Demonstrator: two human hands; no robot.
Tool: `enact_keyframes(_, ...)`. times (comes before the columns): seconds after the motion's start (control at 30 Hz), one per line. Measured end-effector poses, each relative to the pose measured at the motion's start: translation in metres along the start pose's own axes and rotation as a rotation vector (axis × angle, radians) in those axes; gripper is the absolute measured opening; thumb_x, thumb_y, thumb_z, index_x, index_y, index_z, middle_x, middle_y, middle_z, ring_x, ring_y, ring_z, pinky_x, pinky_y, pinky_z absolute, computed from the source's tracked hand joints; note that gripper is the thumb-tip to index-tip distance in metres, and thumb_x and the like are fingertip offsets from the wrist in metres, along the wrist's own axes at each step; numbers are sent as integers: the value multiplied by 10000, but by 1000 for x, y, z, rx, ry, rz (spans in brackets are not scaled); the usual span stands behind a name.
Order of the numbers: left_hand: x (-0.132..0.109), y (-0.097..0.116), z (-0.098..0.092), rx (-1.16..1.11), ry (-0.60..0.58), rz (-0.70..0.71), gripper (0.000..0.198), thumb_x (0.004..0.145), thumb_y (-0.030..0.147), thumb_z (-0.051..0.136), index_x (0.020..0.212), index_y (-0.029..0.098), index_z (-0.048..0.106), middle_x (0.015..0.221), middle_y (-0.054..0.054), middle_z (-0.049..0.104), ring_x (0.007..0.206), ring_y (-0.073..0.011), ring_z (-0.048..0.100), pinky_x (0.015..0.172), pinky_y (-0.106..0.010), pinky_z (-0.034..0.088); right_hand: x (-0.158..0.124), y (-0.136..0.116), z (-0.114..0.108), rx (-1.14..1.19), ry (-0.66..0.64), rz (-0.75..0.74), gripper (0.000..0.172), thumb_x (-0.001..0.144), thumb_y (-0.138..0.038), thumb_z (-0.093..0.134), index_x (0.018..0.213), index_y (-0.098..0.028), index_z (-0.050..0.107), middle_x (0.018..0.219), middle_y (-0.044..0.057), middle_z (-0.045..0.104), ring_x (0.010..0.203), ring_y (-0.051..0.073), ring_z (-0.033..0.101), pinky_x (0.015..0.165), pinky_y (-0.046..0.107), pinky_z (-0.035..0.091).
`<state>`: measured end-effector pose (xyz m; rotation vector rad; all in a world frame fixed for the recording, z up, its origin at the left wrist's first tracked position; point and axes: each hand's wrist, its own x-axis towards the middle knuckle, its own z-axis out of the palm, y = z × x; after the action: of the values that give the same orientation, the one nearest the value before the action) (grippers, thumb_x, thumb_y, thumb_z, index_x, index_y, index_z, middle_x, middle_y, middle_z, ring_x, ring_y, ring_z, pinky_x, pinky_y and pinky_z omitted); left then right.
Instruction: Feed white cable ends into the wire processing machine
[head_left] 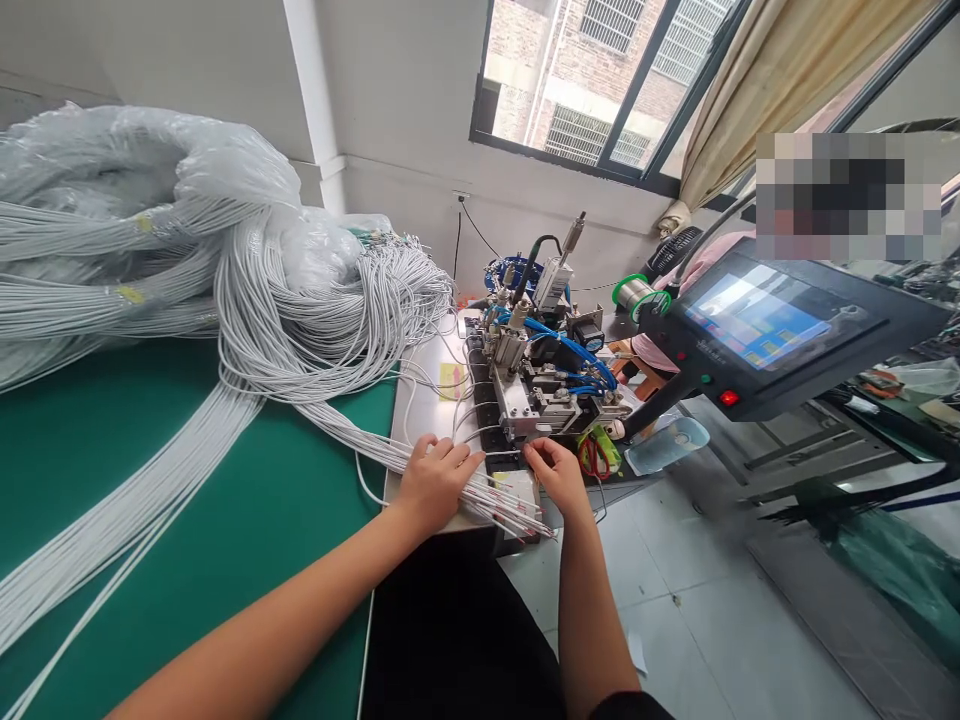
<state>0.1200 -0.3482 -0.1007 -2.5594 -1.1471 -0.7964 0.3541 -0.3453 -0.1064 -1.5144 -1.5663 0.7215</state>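
My left hand lies over a bundle of white cables, its fingers curled round them. The stripped, reddish cable ends fan out to the right, below my right hand. That hand is at the front of a metal machine with blue air tubes, thumb and forefinger pinched near the end of one cable. Whether the cable tip is between the fingertips is too small to tell. Several single cables run across the black strip along the machine's left side.
Large coils of white cable lie on the green table. A control screen with a red button stands at the right, near a solder spool. Red-handled scissors lie beside the machine. Another person sits behind the screen.
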Motion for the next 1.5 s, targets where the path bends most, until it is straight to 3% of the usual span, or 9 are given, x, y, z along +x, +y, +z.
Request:
enact_keyframes(0.3, 0, -1, 4, -28, -29, -26, 384, 754, 59, 528, 1084, 220, 640, 891, -33, 687, 823, -215, 553, 855, -408, 319, 10, 14, 7, 351, -123, 141, 260, 725, -392, 606, 601, -189, 502, 565, -42, 415, 542, 113, 344, 524, 238, 279)
enact_keyframes(0.6, -1, 0, 3, -39, -28, -29, 378, 751, 76, 536, 1080, 223, 648, 915, -36, 696, 827, -218, 562, 868, -427, 309, 7, 22, 24, 506, -54, 251, 317, 680, -454, 593, 582, -207, 420, 525, -70, 311, 474, 87, 242, 458, 230, 216)
enact_keyframes(0.83, -2, -1, 4, -48, -38, -39, 376, 728, 98, 556, 1076, 203, 652, 1039, -40, 699, 904, -233, 578, 925, -443, 305, -4, 25, 15, 469, 14, 234, 396, 695, -550, 677, 626, -186, 537, 552, -46, 430, 507, 105, 356, 488, 237, 287)
enact_keyframes(1.0, -2, -1, 2, -44, 6, -49, 396, 759, 129, 555, 1144, 197, 624, 1199, -58, 651, 1025, -251, 566, 991, -467, 267, -19, 22, -7, 263, 102, 114, 378, 801, -547, 608, 711, -181, 632, 656, 6, 567, 632, 154, 506, 607, 261, 394)
enact_keyframes(1.07, -2, -1, 2, -48, 25, -53, 386, 797, 121, 529, 1164, 208, 612, 1176, -50, 662, 1001, -235, 580, 997, -468, 257, -26, 12, -18, 196, 48, 75, 364, 825, -529, 596, 730, -181, 651, 691, 20, 597, 660, 164, 528, 626, 266, 407)
enact_keyframes(1.23, -1, 2, -2, -48, 68, -62, 309, 867, 137, 488, 1128, 223, 628, 1042, -51, 699, 889, -204, 607, 971, -451, 267, -39, -17, -45, 57, -336, -15, 291, 852, -452, 606, 828, -177, 697, 792, 40, 656, 698, 169, 547, 612, 258, 403)
enact_keyframes(1.3, 0, 2, -3, -45, 77, -64, 285, 879, 149, 483, 1106, 228, 637, 976, -49, 703, 848, -196, 608, 958, -442, 272, -42, -22, -51, 24, -417, -40, 272, 837, -437, 631, 818, -175, 699, 778, 35, 653, 678, 161, 539, 590, 252, 391)
enact_keyframes(1.37, 0, 2, -3, -43, 72, -65, 278, 874, 146, 483, 1083, 235, 643, 892, -36, 695, 809, -187, 606, 947, -430, 276, -43, -22, -52, 4, -417, -53, 265, 836, -430, 633, 794, -174, 691, 761, 30, 645, 671, 158, 532, 588, 251, 387)
enact_keyframes(1.5, -2, -2, -1, -68, 57, -20, 352, 802, 87, 477, 1085, 231, 630, 810, -15, 656, 758, -164, 598, 939, -397, 289, -41, -15, -45, 11, -289, -51, 273, 863, -436, 585, 793, -182, 651, 757, 27, 622, 673, 162, 525, 608, 260, 400)
